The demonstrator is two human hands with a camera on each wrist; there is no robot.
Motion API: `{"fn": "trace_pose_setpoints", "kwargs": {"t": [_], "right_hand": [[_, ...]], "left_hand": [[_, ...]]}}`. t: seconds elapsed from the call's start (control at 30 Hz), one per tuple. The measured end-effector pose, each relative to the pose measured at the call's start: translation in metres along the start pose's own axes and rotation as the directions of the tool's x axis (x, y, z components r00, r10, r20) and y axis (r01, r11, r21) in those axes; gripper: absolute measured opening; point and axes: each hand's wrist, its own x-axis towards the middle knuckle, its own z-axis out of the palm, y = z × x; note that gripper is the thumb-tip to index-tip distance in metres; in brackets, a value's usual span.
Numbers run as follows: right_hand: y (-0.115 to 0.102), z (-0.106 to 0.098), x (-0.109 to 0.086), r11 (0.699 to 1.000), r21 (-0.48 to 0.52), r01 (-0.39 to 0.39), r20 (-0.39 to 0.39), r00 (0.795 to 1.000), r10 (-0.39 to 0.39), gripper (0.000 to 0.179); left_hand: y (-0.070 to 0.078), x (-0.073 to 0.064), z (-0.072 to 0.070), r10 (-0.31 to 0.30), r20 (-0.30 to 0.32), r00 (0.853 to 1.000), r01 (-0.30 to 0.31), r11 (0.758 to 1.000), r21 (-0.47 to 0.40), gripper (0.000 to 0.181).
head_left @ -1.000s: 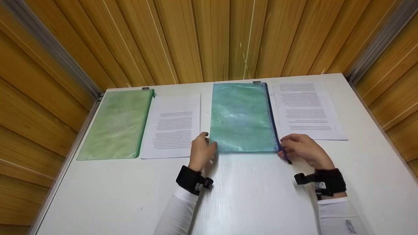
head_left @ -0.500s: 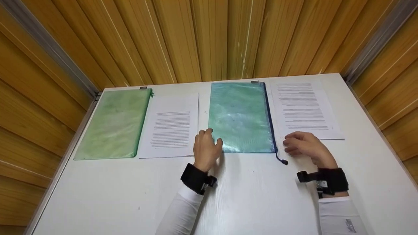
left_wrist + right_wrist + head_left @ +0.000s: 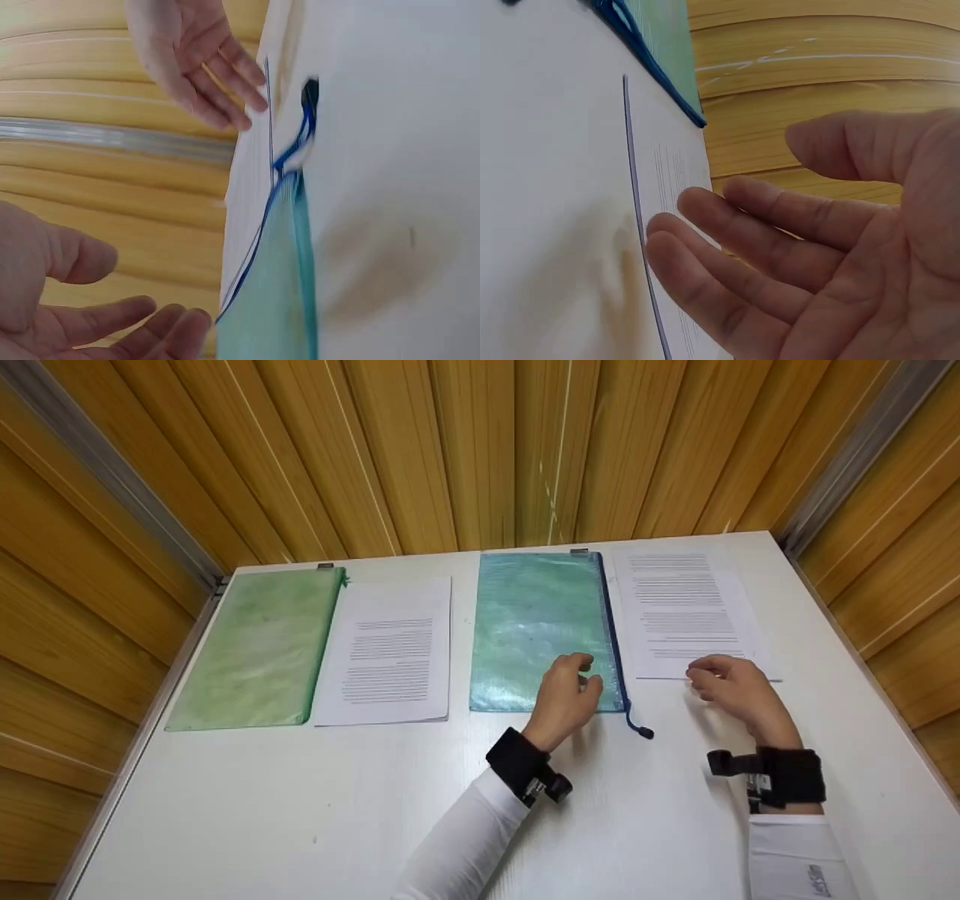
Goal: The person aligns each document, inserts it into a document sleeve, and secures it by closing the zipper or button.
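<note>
A blue-green zip folder [image 3: 536, 622] with a dark blue zip edge lies flat on the white table. Its zip pull [image 3: 643, 731] dangles off the near right corner. Over the folder's lower right part is my left hand [image 3: 564, 697], fingers loosely bent and nothing in them. My right hand [image 3: 739, 694] hovers at the near edge of the right-hand printed sheets [image 3: 682, 615]. In the right wrist view the fingers [image 3: 757, 247] are spread and relaxed, with no object held. The left wrist view catches both hands apart from the folder's zip corner [image 3: 281, 176].
A light green zip folder [image 3: 251, 652] lies at the left of the table [image 3: 247, 810]. Beside it is a stack of printed paper [image 3: 390, 660]. Wood-patterned walls [image 3: 420, 450] enclose the table's back and sides.
My right hand has let go of the zip pull and shifted right toward the printed sheets. My left hand has moved right, from the folder's left edge to over its lower right part.
</note>
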Motion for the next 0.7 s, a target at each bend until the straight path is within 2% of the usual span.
{"fn": "trace_pose_setpoints", "kwargs": {"t": [0.13, 0.3, 0.5, 0.63, 0.7], "right_hand": [[0.009, -0.007, 0.000, 0.993, -0.115, 0.018, -0.128, 0.991, -0.033, 0.043], [0.019, -0.015, 0.001, 0.986, -0.162, -0.040, -0.153, 0.988, 0.015, 0.051], [0.029, -0.022, 0.007, 0.982, -0.180, -0.063, -0.060, 0.997, 0.053, 0.063], [0.035, -0.023, 0.010, 0.977, -0.189, -0.096, 0.035, 0.994, 0.104, 0.071], [0.037, -0.025, 0.009, 0.974, -0.207, -0.089, 0.070, 0.992, 0.106, 0.071]], "left_hand": [[0.007, 0.007, 0.025, -0.046, 0.058, 0.997, 0.051, 0.995, -0.088, 0.042], [0.019, 0.016, 0.051, -0.107, 0.060, 0.992, 0.115, 0.983, -0.147, 0.042], [0.028, 0.026, 0.072, -0.170, 0.037, 0.985, 0.173, 0.977, -0.121, 0.046], [0.027, 0.031, 0.079, -0.229, 0.028, 0.973, 0.230, 0.967, -0.110, 0.051], [0.024, 0.033, 0.081, -0.245, 0.027, 0.969, 0.247, 0.962, -0.117, 0.052]]}}
